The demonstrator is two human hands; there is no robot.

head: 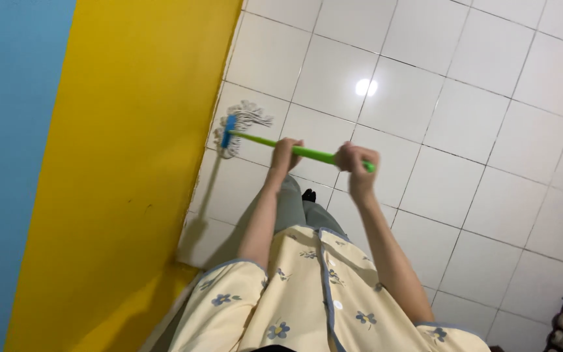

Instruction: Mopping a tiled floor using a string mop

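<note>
Gripping the green mop handle (307,154) are both hands: the left hand (284,156) is closed round its middle, the right hand (356,163) round its top end. The long axis runs nearly level across the view, pointing toward the yellow wall (125,163), with the string mop head (237,127) on the white tiled floor (464,143) at the floor's edge. The wall's base could be struck or smeared if the head is pushed further.
</note>
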